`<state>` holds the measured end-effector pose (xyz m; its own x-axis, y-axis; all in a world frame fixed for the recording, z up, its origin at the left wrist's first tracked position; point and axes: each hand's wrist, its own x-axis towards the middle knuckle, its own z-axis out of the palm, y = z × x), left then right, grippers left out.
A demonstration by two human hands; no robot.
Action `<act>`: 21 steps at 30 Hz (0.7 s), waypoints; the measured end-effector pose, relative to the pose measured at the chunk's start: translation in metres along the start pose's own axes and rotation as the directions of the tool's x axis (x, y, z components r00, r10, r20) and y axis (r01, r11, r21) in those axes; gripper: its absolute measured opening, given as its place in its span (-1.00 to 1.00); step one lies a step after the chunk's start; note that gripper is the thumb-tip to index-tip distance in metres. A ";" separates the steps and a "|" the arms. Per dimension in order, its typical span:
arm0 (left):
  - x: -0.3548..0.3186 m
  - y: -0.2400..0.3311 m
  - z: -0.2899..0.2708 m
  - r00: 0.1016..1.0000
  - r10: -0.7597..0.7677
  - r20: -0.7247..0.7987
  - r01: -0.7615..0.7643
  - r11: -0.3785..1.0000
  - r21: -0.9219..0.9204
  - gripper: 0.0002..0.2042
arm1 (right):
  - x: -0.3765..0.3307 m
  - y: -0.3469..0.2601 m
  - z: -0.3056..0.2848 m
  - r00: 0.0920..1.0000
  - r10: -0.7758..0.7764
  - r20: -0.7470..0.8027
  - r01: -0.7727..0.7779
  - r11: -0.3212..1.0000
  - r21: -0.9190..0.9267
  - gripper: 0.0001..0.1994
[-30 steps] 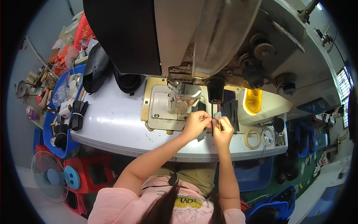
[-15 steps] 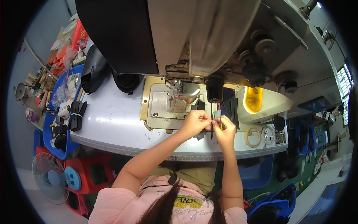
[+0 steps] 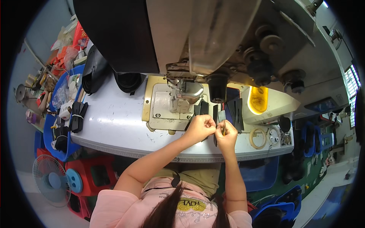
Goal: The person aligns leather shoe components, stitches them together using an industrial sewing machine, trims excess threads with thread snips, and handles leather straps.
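My left hand (image 3: 200,128) and my right hand (image 3: 227,135) meet in front of the sewing machine (image 3: 197,45), just right of its metal needle plate (image 3: 165,110). Both pinch a small black piece (image 3: 215,114) between the fingertips. A thin pale stick-like tool (image 3: 224,127) stands up from my right fingers. My fingers hide most of the piece. Several flat black cut pieces (image 3: 236,111) lie on the grey table (image 3: 114,125) just behind my hands.
Two tape rings (image 3: 259,137) lie to the right, beside a yellow-lit opening (image 3: 258,99). Black fabric (image 3: 95,70) is heaped at the table's left. Blue bins (image 3: 49,131) with strap bundles (image 3: 78,116), red stools (image 3: 95,174) and a fan (image 3: 49,180) stand at the left.
Both hands stay pinched together on the black piece in nearly the same spot. The view has shifted slightly closer to the machine.
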<state>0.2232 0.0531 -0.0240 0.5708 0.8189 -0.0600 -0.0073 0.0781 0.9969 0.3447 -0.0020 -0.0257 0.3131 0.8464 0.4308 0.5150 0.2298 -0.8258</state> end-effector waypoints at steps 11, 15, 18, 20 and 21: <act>-0.006 -0.004 -0.001 1.000 0.021 0.020 -0.018 0.990 -0.138 -0.91 | -0.004 -0.008 -0.002 0.987 0.147 0.064 -0.154 0.978 0.137 -0.94; -0.007 -0.003 -0.001 0.999 0.037 0.022 -0.032 0.978 -0.207 -0.88 | -0.005 -0.012 0.002 1.000 0.029 0.010 -0.030 0.996 0.087 -0.93; -0.009 0.000 0.002 0.998 0.056 0.027 -0.054 0.995 -0.085 -0.88 | -0.007 -0.013 0.002 1.000 -0.015 -0.018 0.017 0.993 0.113 -0.90; -0.013 0.003 0.006 0.994 0.105 0.011 -0.104 0.991 -0.081 -0.89 | -0.011 -0.010 0.000 0.996 0.071 -0.048 -0.061 0.981 0.183 -0.90; -0.011 -0.003 0.007 0.985 0.170 -0.018 -0.169 0.983 0.066 -0.89 | -0.012 -0.012 -0.002 0.996 0.071 -0.051 -0.060 0.982 0.180 -0.90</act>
<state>0.2226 0.0394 -0.0259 0.5463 0.8304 0.1096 -0.0495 -0.0986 0.9939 0.3367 -0.0159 -0.0204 0.3894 0.8347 0.3895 0.3431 0.2610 -0.9023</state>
